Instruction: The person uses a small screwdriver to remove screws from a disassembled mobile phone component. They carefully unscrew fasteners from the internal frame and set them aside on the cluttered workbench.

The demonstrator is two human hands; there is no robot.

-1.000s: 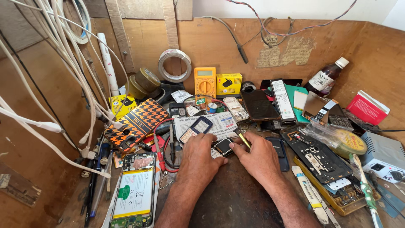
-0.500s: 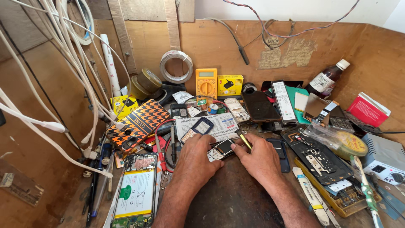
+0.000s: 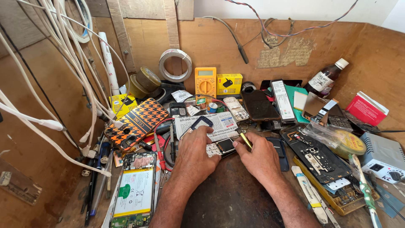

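Cluttered wooden bench (image 3: 228, 202), dark worn patch at the near edge; bundle of white cables (image 3: 63, 63) hanging down the left side; opened smartphone (image 3: 134, 191) with its battery exposed lying near left, well apart from both hands; orange-and-black houndstooth phone case (image 3: 137, 122) beyond it; black phone frame (image 3: 317, 154) on a yellow tray to the right; yellow multimeter (image 3: 205, 81) upright against the back wall, roll of tape (image 3: 175, 64) hung beside it; brown bottle (image 3: 327, 78) with a white cap at far right. Left hand (image 3: 198, 150) clenched down on a small keypad phone (image 3: 221, 147), thumb and fingers pinning its pale left end to the bench. Right hand (image 3: 259, 158) closed around a yellow-handled tool (image 3: 244, 138), tip touching the phone's dark right end. Small keypad phone flat at the bench's centre, between the two hands, just in front of a printed paper sheet (image 3: 221, 124).
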